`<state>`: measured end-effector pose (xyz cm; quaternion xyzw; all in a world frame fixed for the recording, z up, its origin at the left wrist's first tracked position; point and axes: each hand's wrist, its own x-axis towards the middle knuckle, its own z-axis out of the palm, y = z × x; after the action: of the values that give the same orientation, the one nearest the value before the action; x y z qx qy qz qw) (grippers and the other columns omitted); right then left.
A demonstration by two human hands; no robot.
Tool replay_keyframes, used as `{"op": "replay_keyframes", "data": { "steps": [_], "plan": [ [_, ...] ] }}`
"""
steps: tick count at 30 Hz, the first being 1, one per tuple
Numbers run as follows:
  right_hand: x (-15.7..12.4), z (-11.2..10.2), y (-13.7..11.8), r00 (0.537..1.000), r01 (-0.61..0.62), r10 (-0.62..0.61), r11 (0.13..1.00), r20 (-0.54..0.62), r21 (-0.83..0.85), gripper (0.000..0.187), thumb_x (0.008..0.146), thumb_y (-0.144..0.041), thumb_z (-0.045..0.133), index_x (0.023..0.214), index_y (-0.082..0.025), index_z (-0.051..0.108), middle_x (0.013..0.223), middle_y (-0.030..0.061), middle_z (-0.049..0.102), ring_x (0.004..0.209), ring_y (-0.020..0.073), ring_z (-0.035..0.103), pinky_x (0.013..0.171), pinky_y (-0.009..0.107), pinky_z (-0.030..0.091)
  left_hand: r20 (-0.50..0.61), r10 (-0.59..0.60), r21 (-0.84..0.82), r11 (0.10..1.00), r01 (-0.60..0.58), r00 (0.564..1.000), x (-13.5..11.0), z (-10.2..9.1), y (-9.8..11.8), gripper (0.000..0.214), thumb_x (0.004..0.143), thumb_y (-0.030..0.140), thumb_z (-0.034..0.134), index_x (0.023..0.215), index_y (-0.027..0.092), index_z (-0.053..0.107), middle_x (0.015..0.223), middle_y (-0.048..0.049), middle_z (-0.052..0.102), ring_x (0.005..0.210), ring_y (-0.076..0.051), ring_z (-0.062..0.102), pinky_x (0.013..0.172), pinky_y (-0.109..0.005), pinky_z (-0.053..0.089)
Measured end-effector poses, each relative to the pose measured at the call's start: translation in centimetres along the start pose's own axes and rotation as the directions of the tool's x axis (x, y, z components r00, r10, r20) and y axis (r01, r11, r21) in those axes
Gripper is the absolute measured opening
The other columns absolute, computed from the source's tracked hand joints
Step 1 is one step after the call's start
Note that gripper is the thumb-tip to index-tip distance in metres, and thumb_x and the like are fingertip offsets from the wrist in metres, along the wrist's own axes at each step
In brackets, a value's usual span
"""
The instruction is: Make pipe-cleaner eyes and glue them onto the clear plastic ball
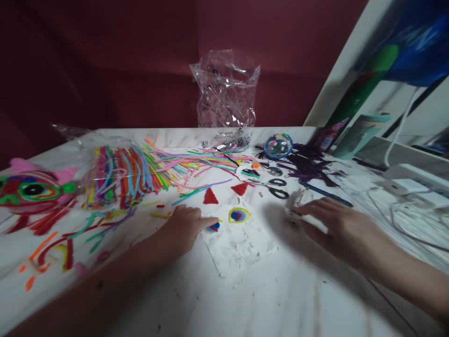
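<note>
My left hand (185,228) rests at the edge of a worn white paper sheet (238,250). Its index finger is stretched out onto a small red-and-blue eye-shaped piece (213,227), which it partly covers; the other fingers are curled. Beside that piece lies a second eye shape (240,215) with a yellow rim and a blue and red middle. Two red fuzzy triangles (211,196) are just above the sheet. My right hand (324,217), slightly blurred, has thumb and fingers closed around a small pale, clear-looking thing (300,198) I cannot make out.
Scissors (277,188) lie behind the sheet. Bundles of coloured pipe cleaners (129,173) stretch along the back left, near a colourful fuzzy mask (35,189). A round clear container (278,146), purple scraps (308,161), a dark blue pen (326,193) and white chargers with cables (403,180) are at right.
</note>
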<state>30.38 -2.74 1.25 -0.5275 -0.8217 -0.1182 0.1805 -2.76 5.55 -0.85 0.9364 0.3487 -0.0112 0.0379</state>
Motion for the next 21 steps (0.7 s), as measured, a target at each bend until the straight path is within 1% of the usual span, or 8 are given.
{"op": "replay_keyframes", "data": {
  "steps": [1, 2, 4, 7, 11, 17, 19, 21],
  "plan": [
    [0.9, 0.0, -1.7, 0.996, 0.066, -0.075, 0.981, 0.042, 0.183, 0.021, 0.09, -0.022, 0.042, 0.093, -0.018, 0.062, 0.085, 0.0091, 0.065, 0.075, 0.0188, 0.061, 0.066, 0.031, 0.051, 0.005, -0.003, 0.002, 1.0, 0.003, 1.0, 0.0, -0.1, 0.1, 0.052, 0.081, 0.006, 0.044, 0.124, 0.032, 0.055, 0.08, -0.0057, 0.055, 0.077, -0.021, 0.05, 0.07, -0.035, 0.032],
    [1.8, 0.2, -3.3, 0.985, 0.109, -0.144, 0.946, 0.093, 0.307, 0.024, 0.09, -0.018, 0.038, 0.094, -0.018, 0.062, 0.087, 0.0084, 0.064, 0.077, 0.017, 0.061, 0.067, 0.029, 0.051, 0.007, -0.007, 0.005, 1.0, 0.007, 1.0, 0.0, -0.2, 0.1, 0.052, 0.081, 0.007, 0.043, 0.125, 0.032, 0.054, 0.079, -0.0058, 0.055, 0.077, -0.021, 0.05, 0.07, -0.035, 0.032],
    [3.7, 1.3, -6.2, 0.967, 0.126, -0.197, 0.921, 0.162, 0.368, 0.025, 0.091, -0.015, 0.039, 0.094, -0.017, 0.063, 0.09, 0.0089, 0.063, 0.079, 0.0171, 0.059, 0.069, 0.029, 0.05, 0.02, -0.01, 0.01, 1.0, 0.01, 1.0, 0.0, -0.2, 0.1, 0.051, 0.082, 0.008, 0.042, 0.126, 0.032, 0.053, 0.08, -0.0062, 0.055, 0.077, -0.022, 0.05, 0.071, -0.036, 0.032],
    [5.9, 3.9, -8.5, 0.958, 0.194, -0.237, 0.951, 0.164, 0.241, 0.022, 0.09, -0.015, 0.044, 0.098, -0.014, 0.065, 0.089, 0.0101, 0.06, 0.082, 0.0216, 0.054, 0.073, 0.036, 0.045, 0.027, -0.001, 0.019, 1.0, 0.001, 1.0, 0.0, -0.1, 0.1, 0.05, 0.082, 0.009, 0.043, 0.126, 0.03, 0.053, 0.082, -0.0065, 0.055, 0.079, -0.022, 0.051, 0.072, -0.036, 0.033],
    [6.9, 6.3, -8.8, 0.95, 0.26, -0.275, 0.959, 0.147, 0.112, 0.026, 0.093, -0.015, 0.041, 0.1, -0.014, 0.066, 0.082, 0.0089, 0.058, 0.078, 0.0216, 0.049, 0.068, 0.035, 0.039, 0.002, 0.009, 0.003, 1.0, -0.009, 1.0, 0.1, 0.2, -0.1, 0.048, 0.083, 0.01, 0.043, 0.126, 0.029, 0.053, 0.082, -0.0062, 0.056, 0.08, -0.022, 0.052, 0.074, -0.036, 0.033],
    [6.4, 5.9, -8.7, 0.903, 0.399, -0.391, 0.917, 0.176, -0.006, 0.023, 0.089, -0.01, 0.045, 0.103, -0.011, 0.063, 0.086, 0.0104, 0.059, 0.079, 0.0234, 0.048, 0.067, 0.036, 0.035, -0.025, 0.019, -0.002, 1.0, -0.019, 1.0, 0.0, 0.4, -0.1, 0.046, 0.083, 0.01, 0.043, 0.124, 0.027, 0.054, 0.083, -0.0059, 0.057, 0.081, -0.021, 0.052, 0.075, -0.036, 0.033],
    [6.4, 5.7, -8.8, 0.895, 0.408, -0.396, 0.913, 0.206, -0.015, 0.023, 0.088, -0.009, 0.045, 0.102, -0.01, 0.063, 0.087, 0.0106, 0.059, 0.079, 0.0234, 0.048, 0.067, 0.036, 0.034, -0.034, 0.01, -0.003, 1.0, -0.01, 0.999, -0.1, 0.4, 0.1, 0.046, 0.084, 0.01, 0.041, 0.126, 0.025, 0.052, 0.083, -0.0063, 0.057, 0.081, -0.022, 0.053, 0.076, -0.037, 0.033],
    [6.5, 5.8, -9.0, 0.902, 0.392, -0.381, 0.92, 0.204, -0.013, 0.022, 0.089, -0.009, 0.045, 0.101, -0.012, 0.064, 0.086, 0.0102, 0.059, 0.078, 0.023, 0.048, 0.067, 0.035, 0.034, -0.03, -0.001, 0.009, 1.0, 0.001, 1.0, -0.1, 0.3, 0.2, 0.046, 0.083, 0.01, 0.041, 0.125, 0.026, 0.053, 0.082, -0.0063, 0.056, 0.079, -0.022, 0.052, 0.074, -0.037, 0.033]
  ]
}}
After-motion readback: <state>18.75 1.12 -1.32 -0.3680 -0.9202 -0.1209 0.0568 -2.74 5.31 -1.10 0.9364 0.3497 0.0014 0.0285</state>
